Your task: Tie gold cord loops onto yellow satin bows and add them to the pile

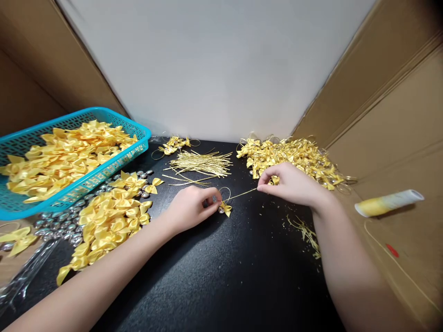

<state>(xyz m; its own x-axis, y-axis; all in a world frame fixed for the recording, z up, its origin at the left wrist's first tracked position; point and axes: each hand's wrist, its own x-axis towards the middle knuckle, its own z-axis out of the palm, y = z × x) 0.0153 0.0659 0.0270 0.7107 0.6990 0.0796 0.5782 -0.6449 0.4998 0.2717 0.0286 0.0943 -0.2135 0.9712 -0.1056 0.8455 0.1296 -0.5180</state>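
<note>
My left hand [195, 207] is closed in a pinch on a small yellow ribbon bow [226, 209] with a silvery bead at its edge. A thin loop of gold cord [238, 196] rises from the bow, and one end stretches off to the right. My right hand [287, 184] pinches that end between thumb and fingertips, so the cord runs nearly straight between my hands. Just beyond them lies a bundle of cut gold cords [200, 163]. Close behind my right hand is a heap of bows with cord loops [290, 154].
A blue basket [104, 180] of yellow bows stands at the left. Loose bows [107, 219] and silvery beads [64, 226] lie beside it. Cord scraps [306, 233] are near my right forearm. A yellow-white tube [389, 203] is at the right, by the cardboard wall [398, 129].
</note>
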